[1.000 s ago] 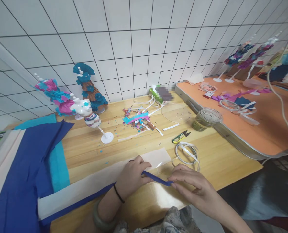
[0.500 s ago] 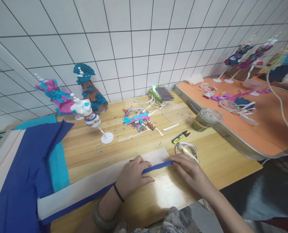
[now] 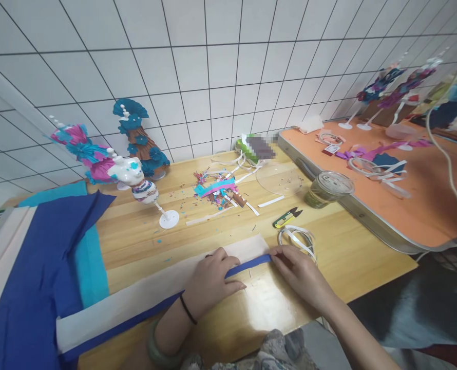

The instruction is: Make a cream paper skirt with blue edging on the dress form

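Note:
A long white paper strip (image 3: 136,295) lies across the wooden table (image 3: 351,252), with a dark blue paper strip (image 3: 247,263) along its near edge. My left hand (image 3: 211,280) rests flat on both strips, fingers stretched out and pressing down. My right hand (image 3: 300,270) pinches the right end of the blue strip at the white strip's corner.
Blue and teal paper sheets (image 3: 39,267) lie at the left. Paper-dressed mannequin figures (image 3: 134,177) stand by the tiled wall. Paper scraps (image 3: 219,190), small scissors (image 3: 286,217), a coil of white tape (image 3: 296,239) and a lidded cup (image 3: 326,188) lie beyond my hands. An orange table (image 3: 405,195) stands at the right.
My right hand has carried the blue strip's end away from me, from near the table's front edge up against the white strip's edge. The left hand stayed in place.

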Action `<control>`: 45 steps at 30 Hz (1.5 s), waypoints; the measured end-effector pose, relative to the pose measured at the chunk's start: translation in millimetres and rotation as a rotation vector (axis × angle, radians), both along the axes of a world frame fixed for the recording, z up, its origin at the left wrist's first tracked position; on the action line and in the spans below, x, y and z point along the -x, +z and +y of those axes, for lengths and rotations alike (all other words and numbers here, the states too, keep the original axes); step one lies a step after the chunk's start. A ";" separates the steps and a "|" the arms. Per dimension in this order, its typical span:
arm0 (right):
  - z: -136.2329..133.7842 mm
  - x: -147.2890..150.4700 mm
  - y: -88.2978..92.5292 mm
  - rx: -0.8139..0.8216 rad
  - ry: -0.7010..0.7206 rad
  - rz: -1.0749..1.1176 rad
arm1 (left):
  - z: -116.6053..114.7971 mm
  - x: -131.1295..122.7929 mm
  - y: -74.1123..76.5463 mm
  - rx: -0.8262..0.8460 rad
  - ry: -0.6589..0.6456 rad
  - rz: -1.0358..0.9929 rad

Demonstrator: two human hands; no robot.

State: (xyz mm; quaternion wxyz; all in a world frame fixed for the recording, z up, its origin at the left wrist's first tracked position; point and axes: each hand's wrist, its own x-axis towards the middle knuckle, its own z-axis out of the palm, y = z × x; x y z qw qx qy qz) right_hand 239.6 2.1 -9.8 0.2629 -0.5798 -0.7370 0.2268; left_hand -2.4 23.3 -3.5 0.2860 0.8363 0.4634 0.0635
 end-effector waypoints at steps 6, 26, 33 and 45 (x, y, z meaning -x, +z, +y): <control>2.5 1.9 0.8 0.047 -0.039 -0.038 | 0.1 0.2 0.4 -0.011 -0.012 0.002; 7.1 8.6 5.3 0.126 -0.158 -0.090 | 2.0 1.1 0.4 -0.003 -0.027 -0.011; -0.2 -1.1 0.2 0.042 -0.134 -0.015 | 1.8 1.0 3.5 -0.002 -0.015 -0.030; 2.7 3.1 -5.6 0.029 -0.118 -0.131 | 2.9 -3.6 0.4 -0.032 0.012 0.046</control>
